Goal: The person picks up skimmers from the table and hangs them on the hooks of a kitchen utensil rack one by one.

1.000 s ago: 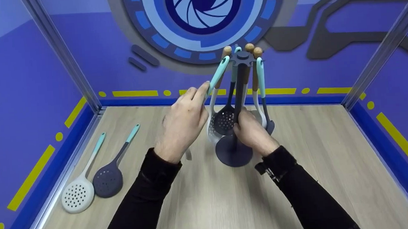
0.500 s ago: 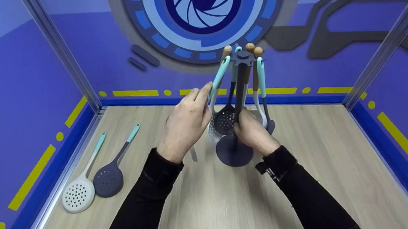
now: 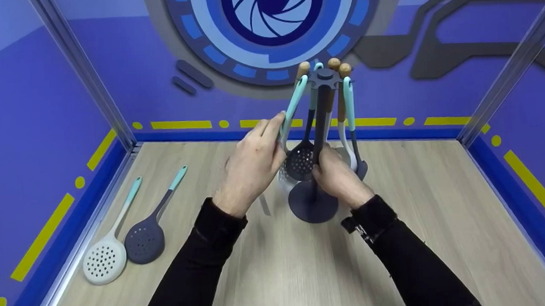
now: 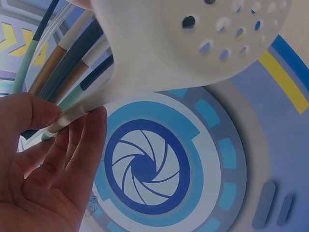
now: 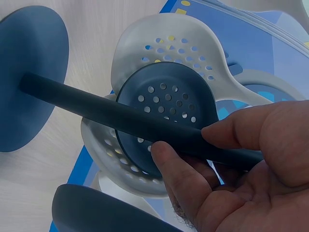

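Observation:
My left hand [image 3: 254, 161] pinches a white slotted turner [image 4: 145, 48] by its shaft, between thumb and fingers. Its mint handle [image 3: 294, 102] slopes up to the notched top of a dark utensil rack [image 3: 320, 116], the handle's tip right at the disc. In the head view the hand hides most of the turner's head; a thin edge [image 3: 264, 205] shows below. Lower down, my right hand [image 3: 341, 174] grips the rack's pole [image 5: 111, 111] with thumb and fingers. Behind the pole hang a dark skimmer [image 3: 300, 160] and a white perforated spoon [image 5: 169, 31].
On the table [image 3: 281, 277] at the left lie a white skimmer [image 3: 103, 261] and a dark skimmer [image 3: 144, 241], both mint-handled. Several more utensils hang round the rack, some with wooden handles [image 3: 341, 102]. Blue walls [image 3: 12, 142] close in the back and sides.
My left hand has shifted slightly right, bringing the turner closer to the rack, its handle a little steeper. My right hand and the rack have stayed in place.

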`<state>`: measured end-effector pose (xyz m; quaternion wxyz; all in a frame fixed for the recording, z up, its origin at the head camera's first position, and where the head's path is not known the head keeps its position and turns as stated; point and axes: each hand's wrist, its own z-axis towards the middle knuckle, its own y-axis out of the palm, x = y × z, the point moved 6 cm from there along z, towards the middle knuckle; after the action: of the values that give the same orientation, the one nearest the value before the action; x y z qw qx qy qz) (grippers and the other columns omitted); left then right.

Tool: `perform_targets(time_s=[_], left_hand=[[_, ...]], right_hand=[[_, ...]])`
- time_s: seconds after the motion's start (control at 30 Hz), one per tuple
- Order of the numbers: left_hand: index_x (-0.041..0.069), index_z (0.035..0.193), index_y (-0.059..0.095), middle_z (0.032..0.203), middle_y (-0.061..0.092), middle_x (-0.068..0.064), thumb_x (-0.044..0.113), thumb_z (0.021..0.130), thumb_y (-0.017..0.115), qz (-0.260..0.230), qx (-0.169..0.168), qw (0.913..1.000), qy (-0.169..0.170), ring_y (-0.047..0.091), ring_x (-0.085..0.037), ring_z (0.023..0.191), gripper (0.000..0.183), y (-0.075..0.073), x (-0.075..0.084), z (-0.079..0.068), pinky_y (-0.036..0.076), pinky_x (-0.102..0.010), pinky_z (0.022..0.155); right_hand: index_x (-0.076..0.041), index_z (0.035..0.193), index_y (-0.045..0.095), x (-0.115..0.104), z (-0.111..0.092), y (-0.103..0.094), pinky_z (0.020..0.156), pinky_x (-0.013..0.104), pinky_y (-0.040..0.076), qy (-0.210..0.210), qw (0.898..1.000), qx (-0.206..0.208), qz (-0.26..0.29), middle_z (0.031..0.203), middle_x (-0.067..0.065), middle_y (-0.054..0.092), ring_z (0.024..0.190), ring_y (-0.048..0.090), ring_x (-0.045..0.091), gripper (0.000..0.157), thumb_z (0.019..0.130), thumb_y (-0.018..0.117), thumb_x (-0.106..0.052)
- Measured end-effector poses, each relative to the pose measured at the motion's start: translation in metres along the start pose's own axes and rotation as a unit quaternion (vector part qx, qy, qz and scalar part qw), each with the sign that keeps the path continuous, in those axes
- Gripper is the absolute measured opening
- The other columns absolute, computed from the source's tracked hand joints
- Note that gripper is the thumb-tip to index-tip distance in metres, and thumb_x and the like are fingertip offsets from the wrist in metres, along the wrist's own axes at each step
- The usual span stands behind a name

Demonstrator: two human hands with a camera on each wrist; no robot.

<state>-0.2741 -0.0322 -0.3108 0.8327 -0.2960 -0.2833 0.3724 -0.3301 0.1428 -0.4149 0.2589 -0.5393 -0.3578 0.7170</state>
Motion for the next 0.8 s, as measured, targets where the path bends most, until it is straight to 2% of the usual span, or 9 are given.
perform_targets(time_s=[0.13,0.37,0.6,0.8], left_hand=[[0.017,0.147,0.047,0.11,0.064,-0.002,0.013,0.095,0.057,-0.009,-0.003,0.9999,-0.002,0.061,-0.013,0.088,0.053,0.002,-0.001,0.0,0.057,-0.026,0.072],[0.02,0.149,0.044,0.112,0.063,-0.001,0.014,0.096,0.055,-0.017,-0.015,0.9997,-0.01,0.062,-0.01,0.086,0.054,0.007,-0.003,-0.001,0.055,-0.023,0.071],[0.019,0.149,0.043,0.114,0.063,-0.001,0.015,0.098,0.054,-0.026,-0.013,0.9995,-0.01,0.063,-0.009,0.091,0.053,0.011,-0.003,0.001,0.056,-0.023,0.073],[0.02,0.149,0.042,0.113,0.063,0.0,0.016,0.099,0.053,-0.024,-0.012,0.9996,-0.009,0.064,-0.009,0.092,0.052,0.014,-0.004,0.0,0.056,-0.022,0.072]], right_hand=[[0.002,0.129,0.047,0.0,0.0,0.0,0.098,0.049,0.052,-0.002,1.0,-0.001,0.002,0.118,0.02,0.06,0.115,0.061,0.033,0.037,0.093,0.051,-0.001],[0.006,0.126,0.051,-0.002,0.0,-0.001,0.095,0.049,0.052,-0.018,1.0,0.005,-0.007,0.114,0.021,0.061,0.11,0.062,0.033,0.034,0.092,0.052,0.0],[0.005,0.126,0.051,-0.002,0.0,-0.002,0.098,0.049,0.05,-0.019,1.0,0.008,-0.006,0.116,0.021,0.06,0.113,0.061,0.034,0.036,0.091,0.053,-0.001],[0.005,0.125,0.051,-0.003,-0.001,-0.003,0.095,0.049,0.052,-0.025,1.0,0.011,-0.005,0.114,0.021,0.061,0.11,0.062,0.033,0.035,0.091,0.053,0.0]])
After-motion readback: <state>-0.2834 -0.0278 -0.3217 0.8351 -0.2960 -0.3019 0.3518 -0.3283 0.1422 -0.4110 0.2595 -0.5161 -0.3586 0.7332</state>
